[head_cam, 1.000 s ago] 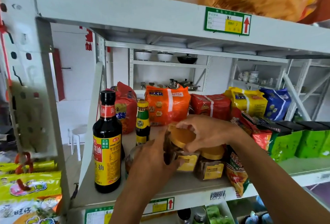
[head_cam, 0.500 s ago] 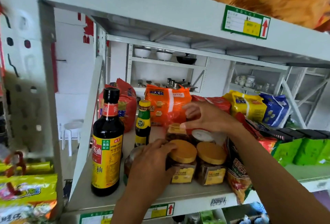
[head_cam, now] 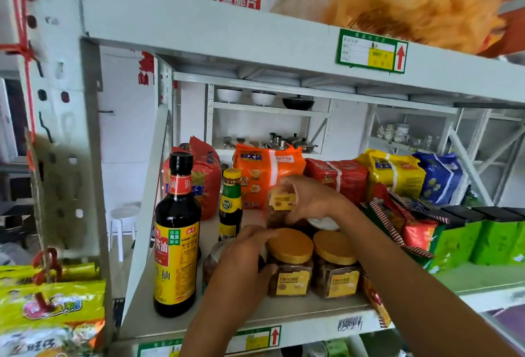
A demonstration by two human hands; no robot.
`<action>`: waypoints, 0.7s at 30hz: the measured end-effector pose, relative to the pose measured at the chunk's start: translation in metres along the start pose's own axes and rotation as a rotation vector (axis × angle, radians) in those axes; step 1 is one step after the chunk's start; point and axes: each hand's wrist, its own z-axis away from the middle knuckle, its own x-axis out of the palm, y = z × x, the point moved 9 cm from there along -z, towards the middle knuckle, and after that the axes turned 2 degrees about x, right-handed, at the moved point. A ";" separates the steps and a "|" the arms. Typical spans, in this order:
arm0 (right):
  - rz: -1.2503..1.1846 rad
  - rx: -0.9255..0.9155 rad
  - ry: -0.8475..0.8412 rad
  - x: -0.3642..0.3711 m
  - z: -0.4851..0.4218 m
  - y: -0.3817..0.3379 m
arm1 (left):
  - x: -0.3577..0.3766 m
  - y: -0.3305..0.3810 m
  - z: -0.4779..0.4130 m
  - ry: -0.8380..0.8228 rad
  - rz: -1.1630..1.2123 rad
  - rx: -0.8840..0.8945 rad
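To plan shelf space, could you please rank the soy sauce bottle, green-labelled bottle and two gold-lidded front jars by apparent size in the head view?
1. soy sauce bottle
2. left gold-lidded jar and right gold-lidded jar, alike
3. green-labelled bottle; farther back, so unsure

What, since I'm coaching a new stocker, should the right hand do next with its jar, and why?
Probably lower the jar upright onto the shelf, just behind the front jar. The right hand grips it raised and tilted over the back row, not yet resting on anything, while the left hand holds the front jar in place.
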 end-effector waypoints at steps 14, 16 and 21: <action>-0.818 -0.191 0.553 -0.054 0.211 -0.058 | -0.010 0.054 0.009 0.110 1.314 -0.254; -0.847 -0.156 0.602 -0.058 0.213 -0.047 | -0.022 0.057 0.013 0.145 1.162 -0.180; -0.769 -0.114 0.624 -0.053 0.214 -0.045 | -0.067 0.106 0.029 0.160 0.505 0.271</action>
